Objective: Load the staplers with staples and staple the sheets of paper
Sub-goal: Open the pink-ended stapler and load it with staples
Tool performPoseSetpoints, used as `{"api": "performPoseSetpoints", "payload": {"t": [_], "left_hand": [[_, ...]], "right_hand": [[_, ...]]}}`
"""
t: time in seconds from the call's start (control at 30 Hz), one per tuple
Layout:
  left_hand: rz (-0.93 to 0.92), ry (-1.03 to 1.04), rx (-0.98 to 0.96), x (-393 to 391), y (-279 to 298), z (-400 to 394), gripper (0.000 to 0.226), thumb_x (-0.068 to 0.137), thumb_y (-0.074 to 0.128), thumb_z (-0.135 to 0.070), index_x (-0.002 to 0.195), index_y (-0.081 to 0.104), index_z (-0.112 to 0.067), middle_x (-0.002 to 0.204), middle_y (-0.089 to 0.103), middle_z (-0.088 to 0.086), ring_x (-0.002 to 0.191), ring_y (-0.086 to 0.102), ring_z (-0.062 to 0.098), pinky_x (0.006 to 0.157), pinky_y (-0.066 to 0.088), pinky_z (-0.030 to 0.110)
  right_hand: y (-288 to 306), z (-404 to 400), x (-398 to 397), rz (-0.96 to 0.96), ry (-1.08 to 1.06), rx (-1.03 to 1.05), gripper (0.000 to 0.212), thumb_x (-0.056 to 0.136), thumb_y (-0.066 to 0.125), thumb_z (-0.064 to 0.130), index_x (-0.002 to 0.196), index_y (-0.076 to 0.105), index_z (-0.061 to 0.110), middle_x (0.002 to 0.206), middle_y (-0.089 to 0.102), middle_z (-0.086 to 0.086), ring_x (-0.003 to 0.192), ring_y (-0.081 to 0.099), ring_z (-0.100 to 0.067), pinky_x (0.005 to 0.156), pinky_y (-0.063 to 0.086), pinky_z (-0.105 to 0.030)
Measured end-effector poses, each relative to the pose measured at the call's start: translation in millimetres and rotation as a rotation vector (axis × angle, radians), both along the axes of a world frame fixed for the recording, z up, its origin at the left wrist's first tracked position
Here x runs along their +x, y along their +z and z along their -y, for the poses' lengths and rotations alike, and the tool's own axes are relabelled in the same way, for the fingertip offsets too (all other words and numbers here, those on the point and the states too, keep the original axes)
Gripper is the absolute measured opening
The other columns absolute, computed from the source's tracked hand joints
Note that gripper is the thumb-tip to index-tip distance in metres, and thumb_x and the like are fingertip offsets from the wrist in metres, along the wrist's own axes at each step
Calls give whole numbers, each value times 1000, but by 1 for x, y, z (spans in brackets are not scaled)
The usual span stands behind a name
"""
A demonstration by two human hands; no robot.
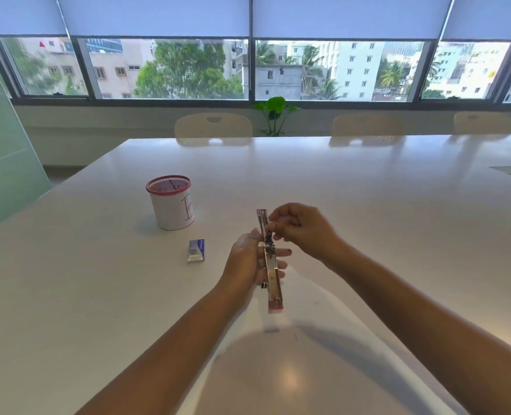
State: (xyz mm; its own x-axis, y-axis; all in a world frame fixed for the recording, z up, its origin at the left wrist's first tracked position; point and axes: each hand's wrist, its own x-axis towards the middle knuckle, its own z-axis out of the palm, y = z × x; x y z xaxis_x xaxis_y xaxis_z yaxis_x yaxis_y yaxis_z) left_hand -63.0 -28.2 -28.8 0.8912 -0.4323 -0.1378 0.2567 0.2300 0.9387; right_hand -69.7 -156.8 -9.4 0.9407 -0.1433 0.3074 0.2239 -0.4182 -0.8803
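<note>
The stapler (270, 259) is held above the white table (368, 205), swung fully open so that it forms one long metal strip running away from the person, with a pink end near the body and another pink end at the far tip. The left hand (248, 259) grips it around the middle from the left side, fingers wrapped under and showing on the right of the metal channel, so this hand is closed on the stapler. The right hand (299, 227) reaches in from the right at the far half, its fingers curled and pinched together at the hinge area; whether it holds a strip of staples between the fingertips cannot be told, as that spot is small and blurred. Both forearms stretch forward from the bottom of the view, bare, the left one rising from lower left and the right from lower right.

Below the hands a sheet of paper (323, 310) lies on the table, white on white and hard to outline. To the left of the hands, apart from them, a small blue and silver staple box (196, 250) rests on the table. Farther left and beyond it stands a white cup (170, 206) with a red mesh rim and a letter drawn on its side. Chairs (214, 125) and a green plant (273, 113) stand past the far table edge, under the windows (170, 68).
</note>
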Motion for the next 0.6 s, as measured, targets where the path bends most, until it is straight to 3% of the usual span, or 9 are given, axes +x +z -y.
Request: {"api": "performPoseSetpoints", "payload": {"t": [0.13, 0.23, 0.3, 0.4, 0.53, 0.6], "left_hand": [[360, 166, 248, 9, -4, -8, 20, 99, 35, -25, 95, 47, -10, 78, 64, 11, 46, 59, 6, 43, 49, 23], [798, 383, 693, 26, -7, -23, 18, 96, 40, -25, 94, 51, -10, 84, 67, 7, 68, 63, 20, 60, 51, 34], [943, 546, 934, 36, -5, -35, 18, 94, 42, -25, 89, 52, -10, 85, 64, 9, 77, 59, 29, 63, 44, 35], [949, 619, 1165, 50, -2, -50, 23, 92, 47, -26, 92, 55, -5, 95, 57, 15, 90, 56, 34, 67, 46, 38], [743, 561, 1463, 61, -5, -65, 57, 83, 57, -48, 114, 46, -1, 112, 49, 18, 108, 48, 36, 80, 47, 45], [673, 548, 1516, 63, -10, -67, 70, 78, 59, -54, 120, 37, -3, 115, 45, 18, 111, 45, 37, 84, 45, 46]], "right_hand": [[-3, 15, -1, -25, -48, 20, 18, 81, 66, 2, 77, 60, 18, 50, 64, 17, 50, 59, 5, 52, 42, -7], [-11, 26, -1, -58, -80, -1, 22, 83, 63, -1, 75, 60, 20, 49, 64, 17, 48, 57, 6, 50, 41, -6], [-18, 30, -1, -87, -89, -27, 21, 83, 62, -2, 77, 60, 18, 48, 63, 18, 48, 57, 6, 51, 40, -5], [-29, 35, 0, -119, -105, -58, 20, 83, 64, 2, 76, 61, 20, 53, 64, 12, 51, 58, 4, 57, 43, -10], [-38, 38, -1, -146, -101, -59, 17, 80, 67, 6, 75, 63, 21, 66, 65, 3, 60, 61, -6, 67, 48, -20], [-40, 38, -2, -157, -97, -81, 13, 80, 68, 8, 77, 64, 20, 68, 66, 4, 61, 62, -2, 66, 47, -13]]}}
